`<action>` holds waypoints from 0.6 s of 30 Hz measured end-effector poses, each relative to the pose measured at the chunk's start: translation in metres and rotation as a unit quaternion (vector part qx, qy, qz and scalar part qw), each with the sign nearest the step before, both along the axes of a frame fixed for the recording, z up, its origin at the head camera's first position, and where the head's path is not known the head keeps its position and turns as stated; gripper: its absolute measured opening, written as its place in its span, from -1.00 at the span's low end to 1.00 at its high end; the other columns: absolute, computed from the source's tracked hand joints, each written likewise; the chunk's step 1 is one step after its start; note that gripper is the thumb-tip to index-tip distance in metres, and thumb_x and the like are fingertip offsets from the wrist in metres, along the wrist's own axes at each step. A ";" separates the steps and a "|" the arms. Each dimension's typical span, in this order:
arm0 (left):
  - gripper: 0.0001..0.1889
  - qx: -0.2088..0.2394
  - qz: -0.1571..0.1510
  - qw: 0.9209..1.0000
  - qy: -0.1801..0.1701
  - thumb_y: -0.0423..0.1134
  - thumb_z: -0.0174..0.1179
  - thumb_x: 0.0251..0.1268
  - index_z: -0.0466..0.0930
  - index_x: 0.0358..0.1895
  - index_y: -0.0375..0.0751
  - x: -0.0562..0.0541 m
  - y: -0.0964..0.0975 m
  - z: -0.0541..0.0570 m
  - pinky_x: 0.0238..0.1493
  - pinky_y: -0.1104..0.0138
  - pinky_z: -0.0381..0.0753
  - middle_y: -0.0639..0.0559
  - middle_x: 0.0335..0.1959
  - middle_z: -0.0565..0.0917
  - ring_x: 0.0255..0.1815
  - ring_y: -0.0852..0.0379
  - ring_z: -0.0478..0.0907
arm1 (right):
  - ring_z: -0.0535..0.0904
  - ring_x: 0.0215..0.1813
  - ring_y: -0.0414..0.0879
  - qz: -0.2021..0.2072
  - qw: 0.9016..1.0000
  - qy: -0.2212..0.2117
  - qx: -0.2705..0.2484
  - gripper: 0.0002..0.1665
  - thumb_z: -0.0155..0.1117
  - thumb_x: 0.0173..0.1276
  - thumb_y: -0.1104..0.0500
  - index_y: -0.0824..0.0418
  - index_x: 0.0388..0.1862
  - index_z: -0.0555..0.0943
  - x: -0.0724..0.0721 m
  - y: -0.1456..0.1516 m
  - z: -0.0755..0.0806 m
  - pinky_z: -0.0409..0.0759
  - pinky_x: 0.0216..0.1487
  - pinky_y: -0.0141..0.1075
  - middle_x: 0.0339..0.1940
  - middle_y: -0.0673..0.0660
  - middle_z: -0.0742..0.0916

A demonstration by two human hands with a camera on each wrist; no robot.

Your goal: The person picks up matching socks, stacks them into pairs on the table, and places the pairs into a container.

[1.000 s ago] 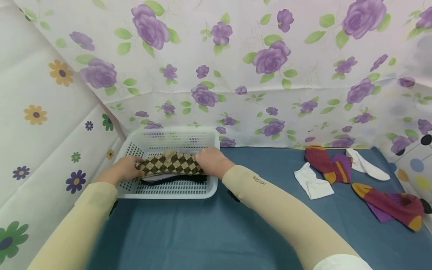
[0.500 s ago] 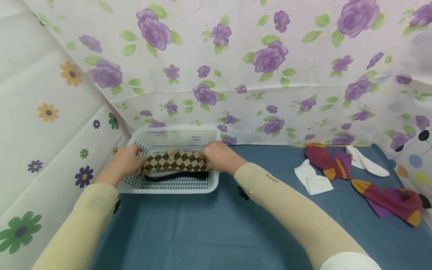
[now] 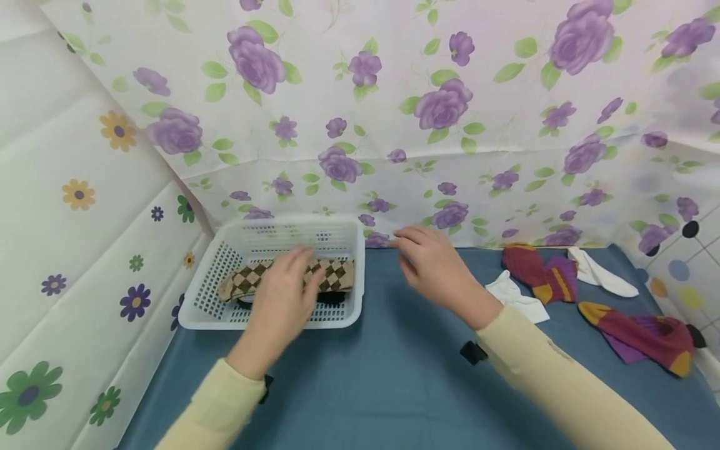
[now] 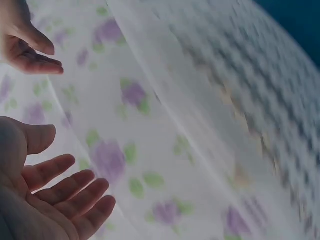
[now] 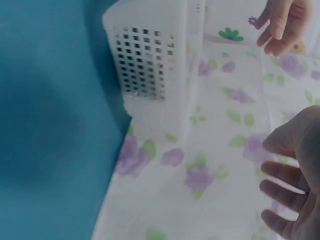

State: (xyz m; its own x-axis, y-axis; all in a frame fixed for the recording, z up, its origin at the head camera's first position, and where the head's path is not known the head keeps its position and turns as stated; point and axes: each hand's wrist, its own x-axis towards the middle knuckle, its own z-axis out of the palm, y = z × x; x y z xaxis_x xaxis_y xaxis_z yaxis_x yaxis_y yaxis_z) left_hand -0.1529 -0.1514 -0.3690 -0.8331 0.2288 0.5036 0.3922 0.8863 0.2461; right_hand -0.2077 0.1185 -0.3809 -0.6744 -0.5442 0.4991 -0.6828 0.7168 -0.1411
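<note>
A brown-and-beige checkered sock (image 3: 337, 275) lies lengthwise in the white plastic basket (image 3: 272, 324), on top of darker pieces partly hidden beneath it. Over the basket, my left hand (image 3: 281, 300) hovers with loosely bent fingers and covers part of the checks; nothing is in it. To the right of the basket, my right hand (image 3: 430, 269) is raised above the blue cloth, its fingers relaxed and holding nothing. Both wrist views show the hands apart from the basket, with fingers spread.
On the right of the blue cloth (image 3: 360, 387) lie maroon-and-purple socks (image 3: 641, 337) with mustard toes, another such pair (image 3: 531, 269), a white sock (image 3: 602, 272) and a second white sock (image 3: 514, 294). A flowered sheet (image 3: 394, 125) hangs behind the basket.
Both hands have let go of the checkered sock, which stays in the basket. The left hand has risen and moved right; the right hand has moved right, out of the basket.
</note>
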 end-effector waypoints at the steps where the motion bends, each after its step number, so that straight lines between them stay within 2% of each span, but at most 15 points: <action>1: -0.59 0.002 -0.008 1.000 0.003 -0.07 0.10 0.35 0.48 0.17 -0.20 0.004 0.008 -0.004 0.20 0.06 0.47 -0.16 0.17 0.53 0.19 -0.09 0.47 | 0.46 0.22 0.02 -0.017 1.000 0.001 -0.006 -0.68 0.18 0.30 0.19 0.12 0.05 0.60 0.007 0.010 -0.004 0.40 0.24 -0.02 0.11 0.12 0.62; 4: -0.57 0.004 -0.032 0.999 0.008 -0.05 0.09 0.35 0.47 0.19 -0.19 0.016 0.030 -0.019 0.26 0.08 0.41 -0.15 0.20 0.51 0.24 -0.06 0.42 | 0.45 0.23 0.06 -0.070 0.997 -0.017 -0.021 -0.64 0.26 0.25 0.17 0.13 0.05 0.59 0.028 0.037 -0.022 0.40 0.22 0.05 0.16 0.15 0.59; 9: -0.59 -0.014 -0.095 0.995 0.019 -0.08 0.11 0.33 0.49 0.17 -0.20 0.034 0.055 -0.049 0.32 0.12 0.35 -0.13 0.19 0.51 0.26 -0.04 0.41 | 0.49 0.19 0.13 -0.153 0.985 -0.079 -0.013 -0.57 0.30 0.22 0.10 0.19 0.06 0.58 0.052 0.077 -0.068 0.47 0.13 0.07 0.16 0.23 0.59; 11: -0.60 -0.025 -0.124 0.992 0.017 -0.08 0.11 0.33 0.51 0.14 -0.20 0.040 0.063 -0.062 0.31 0.12 0.36 -0.12 0.18 0.52 0.26 -0.04 0.42 | 0.48 0.19 0.18 -0.190 0.976 -0.107 0.000 -0.52 0.31 0.20 0.09 0.23 0.09 0.56 0.054 0.093 -0.086 0.47 0.11 0.11 0.17 0.28 0.57; 14: -0.62 -0.035 -0.153 0.988 -0.003 -0.07 0.11 0.33 0.53 0.12 -0.16 0.048 0.075 -0.080 0.29 0.17 0.40 -0.07 0.16 0.54 0.25 0.01 0.43 | 0.46 0.18 0.26 -0.249 0.958 -0.142 0.015 -0.43 0.34 0.16 0.08 0.27 0.14 0.51 0.053 0.117 -0.108 0.45 0.08 0.18 0.19 0.33 0.54; 18: -0.63 -0.037 -0.157 0.986 -0.040 -0.05 0.12 0.33 0.52 0.12 -0.10 0.055 0.085 -0.096 0.25 0.22 0.44 -0.03 0.15 0.53 0.24 0.06 0.44 | 0.44 0.16 0.33 -0.303 0.934 -0.188 0.022 -0.33 0.34 0.16 0.04 0.28 0.22 0.43 0.051 0.140 -0.125 0.40 0.06 0.28 0.20 0.36 0.51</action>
